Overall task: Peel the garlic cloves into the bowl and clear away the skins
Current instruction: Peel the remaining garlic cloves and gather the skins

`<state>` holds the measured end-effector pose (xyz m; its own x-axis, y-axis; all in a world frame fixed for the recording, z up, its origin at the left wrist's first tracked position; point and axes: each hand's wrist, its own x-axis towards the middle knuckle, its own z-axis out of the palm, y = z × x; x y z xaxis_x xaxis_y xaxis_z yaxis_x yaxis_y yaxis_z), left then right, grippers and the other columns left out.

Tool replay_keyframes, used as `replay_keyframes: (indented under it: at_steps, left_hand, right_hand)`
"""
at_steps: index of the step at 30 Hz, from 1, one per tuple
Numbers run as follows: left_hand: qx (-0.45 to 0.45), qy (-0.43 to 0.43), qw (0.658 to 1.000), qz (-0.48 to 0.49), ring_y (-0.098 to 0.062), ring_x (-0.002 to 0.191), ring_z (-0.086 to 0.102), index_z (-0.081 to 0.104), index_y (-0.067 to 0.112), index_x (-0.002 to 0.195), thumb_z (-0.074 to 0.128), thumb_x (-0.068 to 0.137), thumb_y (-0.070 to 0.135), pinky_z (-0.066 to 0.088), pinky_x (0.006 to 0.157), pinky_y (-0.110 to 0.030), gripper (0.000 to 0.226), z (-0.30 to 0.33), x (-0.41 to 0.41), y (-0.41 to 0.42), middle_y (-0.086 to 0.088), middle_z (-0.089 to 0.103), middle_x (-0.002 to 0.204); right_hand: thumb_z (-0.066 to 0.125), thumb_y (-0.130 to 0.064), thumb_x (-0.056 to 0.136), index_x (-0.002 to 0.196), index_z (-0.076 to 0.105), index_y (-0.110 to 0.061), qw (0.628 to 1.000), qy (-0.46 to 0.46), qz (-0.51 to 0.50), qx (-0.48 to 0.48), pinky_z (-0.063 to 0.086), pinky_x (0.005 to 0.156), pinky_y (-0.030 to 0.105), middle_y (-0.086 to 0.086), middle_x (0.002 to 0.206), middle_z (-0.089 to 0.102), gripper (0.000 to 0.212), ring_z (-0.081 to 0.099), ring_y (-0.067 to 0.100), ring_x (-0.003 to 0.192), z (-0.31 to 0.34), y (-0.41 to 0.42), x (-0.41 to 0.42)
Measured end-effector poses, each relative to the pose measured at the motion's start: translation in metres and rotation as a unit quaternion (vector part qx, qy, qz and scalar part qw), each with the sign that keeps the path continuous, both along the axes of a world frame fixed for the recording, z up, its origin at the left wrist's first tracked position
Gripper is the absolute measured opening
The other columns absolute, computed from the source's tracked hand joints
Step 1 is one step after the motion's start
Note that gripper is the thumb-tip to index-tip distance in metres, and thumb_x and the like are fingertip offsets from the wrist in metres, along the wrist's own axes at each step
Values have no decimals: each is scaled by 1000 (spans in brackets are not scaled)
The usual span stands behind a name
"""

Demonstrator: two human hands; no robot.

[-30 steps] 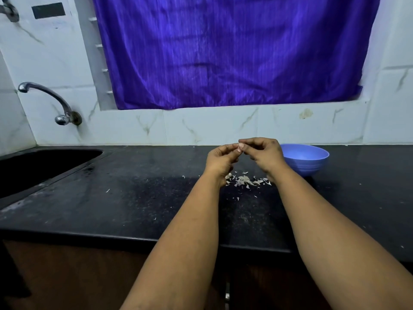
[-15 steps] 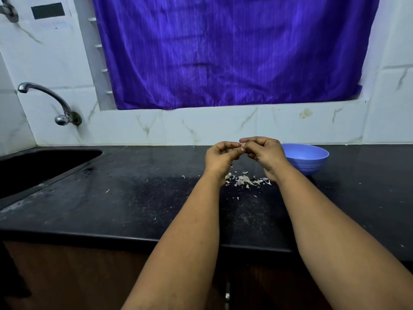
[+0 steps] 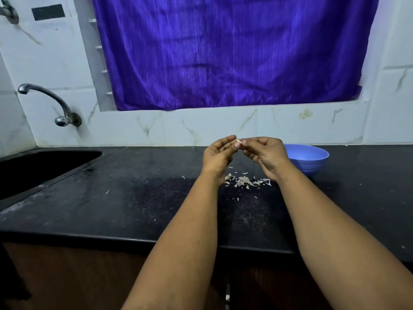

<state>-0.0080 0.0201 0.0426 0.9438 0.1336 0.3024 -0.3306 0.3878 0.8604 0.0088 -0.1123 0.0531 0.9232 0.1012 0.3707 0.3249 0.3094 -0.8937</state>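
A: Where's the garlic clove?

B: Above the counter, pinched between both hands; left hand fingertips at its 9 o'clock side, right hand at 3 o'clock; other fingers curled in.

A: How will it handle?

B: Light, firm, probably slick once bare; skin papery, tears easily; I'd grip the ends, not the middle.

A: And the bowl?

B: At 3 o'clock of the hands; the skins lie below them at 6.
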Motion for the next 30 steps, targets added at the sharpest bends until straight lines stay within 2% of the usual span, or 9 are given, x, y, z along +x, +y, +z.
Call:
replay_keyframes:
  at_steps: [2,4,7,11,16,21,23,26,30]
  left_hand:
    - [6,-12,1000,2,-3,72,63,67,8,100,71,80,-3,45,56,-10,23,-1,2,0,-1,71,85]
    - [15,-30,999,10,-7,76,67,67,4,99,69,80,-7,52,68,-14,22,-2,3,1,-4,72,83]
    - [39,-44,998,32,-9,76,69,66,1,98,69,79,-9,55,79,-19,22,-4,5,0,-4,71,79]
    - [65,-43,995,65,-13,77,68,63,-1,106,69,80,-8,55,79,-21,27,-5,6,-3,-9,69,80]
    - [75,-45,993,81,-15,79,67,60,-2,110,69,81,-8,55,80,-22,31,-6,6,-5,-9,68,80]
    - [80,-49,991,94,-16,77,67,63,2,103,69,79,-9,56,83,-28,27,-6,7,-5,-3,68,69]
    - [76,-53,991,92,-18,80,68,63,2,103,70,78,-8,55,87,-30,28,-7,7,-5,-4,68,70]
    - [57,-51,994,81,-18,82,69,62,0,107,72,78,-7,53,91,-31,32,-7,8,-2,-5,70,74]
    - [6,-39,999,37,-10,73,69,58,-5,114,67,80,-11,55,82,-21,36,-7,9,-1,0,71,70]
  right_hand:
    - [75,-3,79,77,72,-3,998,-22,-44,-36,54,69,23,10,80,73,3,71,20,81,0,0,1]
    - [79,-9,76,73,73,-9,991,-50,-91,-88,55,71,26,11,79,74,6,72,25,82,-2,-1,4]
    - [81,-22,72,74,77,-17,960,-104,-172,-194,58,77,32,2,74,75,6,73,18,78,-5,-3,9]
    - [77,-22,77,75,76,-13,904,-194,-237,-298,50,65,13,0,73,73,9,62,-4,61,-3,-2,3]
    - [73,-20,80,77,75,-8,862,-249,-258,-358,53,67,25,5,73,72,13,65,14,67,-1,-1,-1]
    - [70,-17,80,75,74,-4,827,-299,-281,-385,53,66,32,9,72,70,14,63,19,67,-1,0,-1]
    - [71,-16,81,76,74,-3,828,-299,-281,-383,52,66,31,10,74,71,14,63,19,67,-2,0,1]
    - [72,-14,81,79,74,-2,853,-274,-265,-357,49,65,24,11,78,71,12,62,15,67,-2,1,3]
    - [73,-15,82,76,71,-10,910,-195,-214,-296,55,75,31,7,76,73,7,69,21,75,-3,1,7]
